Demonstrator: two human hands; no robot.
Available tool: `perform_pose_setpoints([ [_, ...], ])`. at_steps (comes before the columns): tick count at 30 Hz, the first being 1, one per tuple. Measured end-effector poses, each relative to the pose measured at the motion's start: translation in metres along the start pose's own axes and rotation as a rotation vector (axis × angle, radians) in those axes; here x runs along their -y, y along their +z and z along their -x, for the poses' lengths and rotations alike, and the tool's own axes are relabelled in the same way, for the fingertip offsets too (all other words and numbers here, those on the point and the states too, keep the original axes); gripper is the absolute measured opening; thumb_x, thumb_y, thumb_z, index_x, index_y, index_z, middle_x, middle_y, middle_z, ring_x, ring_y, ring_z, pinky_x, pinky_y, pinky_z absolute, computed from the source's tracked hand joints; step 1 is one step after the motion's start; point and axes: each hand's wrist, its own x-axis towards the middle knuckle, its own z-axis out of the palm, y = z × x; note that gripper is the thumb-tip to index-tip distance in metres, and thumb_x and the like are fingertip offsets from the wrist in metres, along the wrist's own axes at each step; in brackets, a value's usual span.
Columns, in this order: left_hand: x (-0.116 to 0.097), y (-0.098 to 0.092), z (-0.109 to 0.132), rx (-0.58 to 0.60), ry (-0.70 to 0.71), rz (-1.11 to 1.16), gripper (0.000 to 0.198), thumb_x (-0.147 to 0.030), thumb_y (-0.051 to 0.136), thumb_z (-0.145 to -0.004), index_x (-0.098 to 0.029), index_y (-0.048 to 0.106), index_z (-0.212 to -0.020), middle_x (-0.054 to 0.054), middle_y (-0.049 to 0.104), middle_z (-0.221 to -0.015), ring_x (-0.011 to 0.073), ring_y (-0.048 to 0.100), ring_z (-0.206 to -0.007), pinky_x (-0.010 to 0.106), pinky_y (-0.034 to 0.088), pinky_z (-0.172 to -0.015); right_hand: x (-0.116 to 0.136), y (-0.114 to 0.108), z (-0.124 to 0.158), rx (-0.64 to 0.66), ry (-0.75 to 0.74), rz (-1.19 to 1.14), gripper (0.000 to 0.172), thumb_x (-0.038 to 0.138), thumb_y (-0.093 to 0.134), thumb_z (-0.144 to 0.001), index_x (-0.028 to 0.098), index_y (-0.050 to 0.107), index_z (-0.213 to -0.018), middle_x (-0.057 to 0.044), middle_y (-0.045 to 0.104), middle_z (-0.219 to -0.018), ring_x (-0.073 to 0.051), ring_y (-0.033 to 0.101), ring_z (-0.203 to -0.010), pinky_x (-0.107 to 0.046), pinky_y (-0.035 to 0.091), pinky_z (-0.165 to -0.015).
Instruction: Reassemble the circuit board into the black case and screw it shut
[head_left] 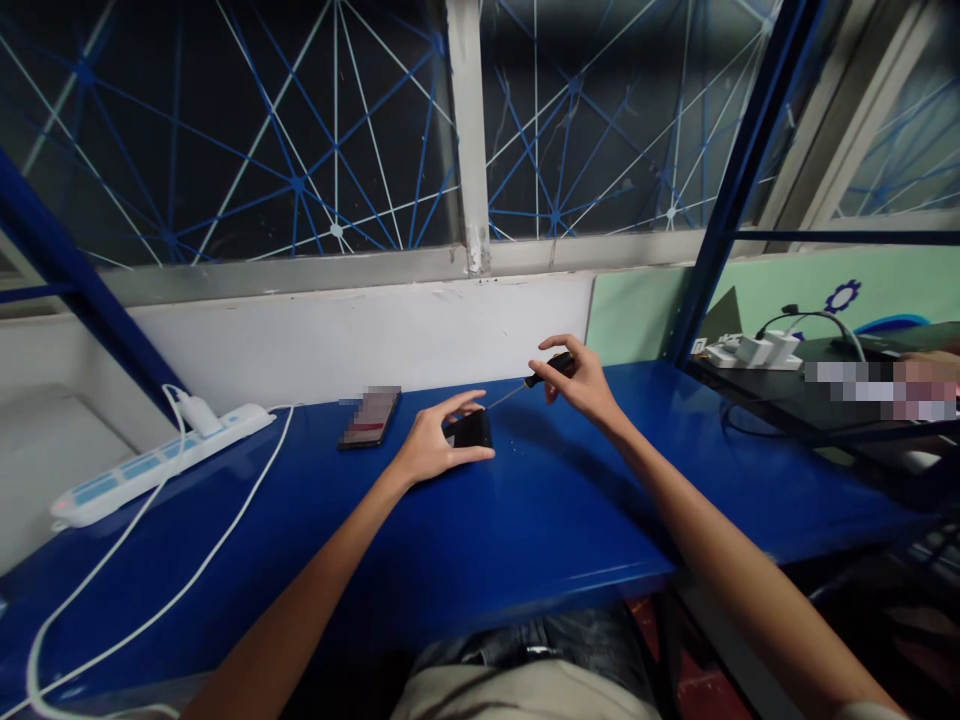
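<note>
In the head view, my left hand (439, 440) is wrapped around a small black box-shaped object (472, 432) on the blue table, thumb along its near side and fingers over its far side. My right hand (577, 380) grips the dark handle of a screwdriver (534, 380), index finger raised off it. The screwdriver's thin metal shaft slants down to the left, and its tip meets the upper right edge of the black object. I cannot tell whether the tip sits in a screw. Tiny light specks lie on the table just right of the object.
A phone (373, 417) lies left of my left hand. A white power strip (165, 465) with a plug and white cables runs along the table's left side. Blue posts (705, 270) flank the blue table (525, 540). Another power strip (757, 350) stands on a black surface at right.
</note>
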Motion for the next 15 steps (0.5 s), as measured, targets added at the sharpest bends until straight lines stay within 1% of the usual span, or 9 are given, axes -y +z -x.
perform_pose_setpoints([
  [3, -0.0007, 0.0004, -0.0001, 0.003, 0.005, 0.002, 0.074, -0.041, 0.080, -0.068, -0.026, 0.051, -0.134, 0.009, 0.065, -0.121, 0.0278, 0.060, -0.111, 0.045, 0.047, -0.094, 0.0012, 0.0008, 0.0002, -0.003, 0.004, -0.001, 0.040, 0.047, 0.062, -0.083, 0.021, 0.051, -0.110, 0.006, 0.056, -0.052, -0.013, 0.057, -0.041, -0.024, 0.045, -0.043],
  [6, 0.0001, 0.0008, -0.0003, 0.002, 0.006, 0.001, 0.074, -0.041, 0.080, -0.068, -0.025, 0.051, -0.134, 0.009, 0.066, -0.120, 0.0283, 0.061, -0.111, 0.045, 0.047, -0.093, 0.0010, 0.0007, -0.0007, 0.057, 0.012, -0.125, 0.044, 0.045, 0.063, -0.081, 0.023, 0.046, -0.115, 0.003, 0.061, -0.070, -0.013, 0.060, -0.046, -0.025, 0.048, -0.045],
  [8, 0.0007, 0.0009, -0.0003, 0.001, 0.011, 0.001, 0.074, -0.041, 0.080, -0.068, -0.025, 0.051, -0.134, 0.009, 0.066, -0.120, 0.0286, 0.061, -0.111, 0.045, 0.047, -0.093, 0.0003, 0.0006, -0.0014, 0.073, 0.005, -0.168, 0.046, 0.043, 0.065, -0.079, 0.024, 0.044, -0.115, 0.003, 0.061, -0.074, -0.013, 0.061, -0.046, -0.026, 0.049, -0.045],
  [11, 0.0005, 0.0005, -0.0002, 0.003, 0.014, 0.002, 0.074, -0.041, 0.080, -0.068, -0.025, 0.051, -0.134, 0.009, 0.066, -0.120, 0.0285, 0.061, -0.111, 0.045, 0.047, -0.093, -0.0004, 0.0008, -0.0011, 0.011, 0.000, -0.098, 0.046, 0.041, 0.068, -0.078, 0.023, 0.046, -0.114, 0.006, 0.057, -0.063, -0.013, 0.059, -0.043, -0.026, 0.048, -0.045],
  [15, -0.0012, -0.0001, -0.0003, 0.008, 0.008, 0.002, 0.075, -0.042, 0.080, -0.068, -0.026, 0.050, -0.134, 0.009, 0.066, -0.120, 0.0282, 0.061, -0.111, 0.045, 0.047, -0.094, 0.0009, 0.0013, 0.0013, -0.047, 0.009, 0.028, 0.042, 0.045, 0.066, -0.081, 0.021, 0.050, -0.112, 0.007, 0.054, -0.052, -0.013, 0.056, -0.039, -0.024, 0.044, -0.041],
])
